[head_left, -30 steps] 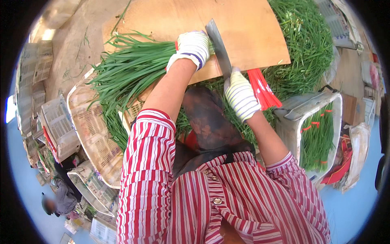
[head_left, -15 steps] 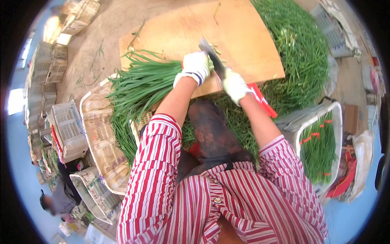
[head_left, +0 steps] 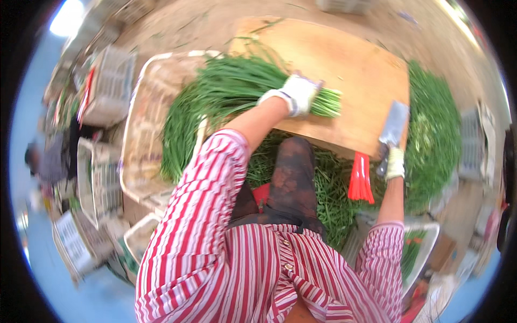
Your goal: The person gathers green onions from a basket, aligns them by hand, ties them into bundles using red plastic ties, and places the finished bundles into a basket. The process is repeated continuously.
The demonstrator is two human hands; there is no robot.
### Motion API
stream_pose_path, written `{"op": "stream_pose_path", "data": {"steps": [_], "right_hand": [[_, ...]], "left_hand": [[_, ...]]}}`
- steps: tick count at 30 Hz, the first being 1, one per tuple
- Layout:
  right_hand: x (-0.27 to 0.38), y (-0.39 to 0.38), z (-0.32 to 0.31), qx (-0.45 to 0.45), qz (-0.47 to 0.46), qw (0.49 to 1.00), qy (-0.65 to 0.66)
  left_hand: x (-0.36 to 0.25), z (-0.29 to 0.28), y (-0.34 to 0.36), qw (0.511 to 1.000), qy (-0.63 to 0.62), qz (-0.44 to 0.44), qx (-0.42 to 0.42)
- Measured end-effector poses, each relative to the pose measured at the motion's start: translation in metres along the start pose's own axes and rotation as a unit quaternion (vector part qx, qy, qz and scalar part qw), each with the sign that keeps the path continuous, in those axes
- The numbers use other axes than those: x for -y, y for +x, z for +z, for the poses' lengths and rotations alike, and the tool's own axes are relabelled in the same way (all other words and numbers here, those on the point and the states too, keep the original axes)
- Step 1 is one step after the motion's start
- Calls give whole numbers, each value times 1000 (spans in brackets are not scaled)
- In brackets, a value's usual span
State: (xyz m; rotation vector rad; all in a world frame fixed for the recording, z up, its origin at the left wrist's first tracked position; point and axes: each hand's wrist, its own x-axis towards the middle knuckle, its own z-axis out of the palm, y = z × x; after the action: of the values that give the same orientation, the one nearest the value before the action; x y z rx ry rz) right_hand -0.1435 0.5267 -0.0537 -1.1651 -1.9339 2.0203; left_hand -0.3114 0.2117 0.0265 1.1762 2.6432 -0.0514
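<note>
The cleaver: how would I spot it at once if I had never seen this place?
Find the big wooden cutting board in the middle. At its right edge, the gloved right hand holds the cleaver, with its blade over the board. It is the only flat grey metal rectangle there, unlike the green chives or the red bands.

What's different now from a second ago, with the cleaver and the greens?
The right hand has swung the cleaver away from the bunch of green stalks, out to the right edge of the wooden board. The left hand still presses the bunch on the board, cut ends showing. Both grips unchanged.
</note>
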Motion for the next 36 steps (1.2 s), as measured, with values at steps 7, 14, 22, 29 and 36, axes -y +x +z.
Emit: {"op": "stream_pose_path", "data": {"steps": [7, 14, 22, 29, 36], "right_hand": [[31, -12, 5, -16, -217, 968, -127], [145, -135, 174, 241, -482, 828, -152], [151, -210, 264, 522, -279, 805, 22], [163, -239, 273, 422, -618, 651, -127], [181, -319, 305, 409, -876, 109, -230]], "left_hand": [[20, -22, -30, 991, -68, -39, -105], [21, -132, -114, 767, -521, 4, -375], [-10, -137, -218, 541, -692, -28, -478], [20, -32, -333, 338, -851, 71, -395], [-25, 42, -379, 101, -966, 62, -228]]}}
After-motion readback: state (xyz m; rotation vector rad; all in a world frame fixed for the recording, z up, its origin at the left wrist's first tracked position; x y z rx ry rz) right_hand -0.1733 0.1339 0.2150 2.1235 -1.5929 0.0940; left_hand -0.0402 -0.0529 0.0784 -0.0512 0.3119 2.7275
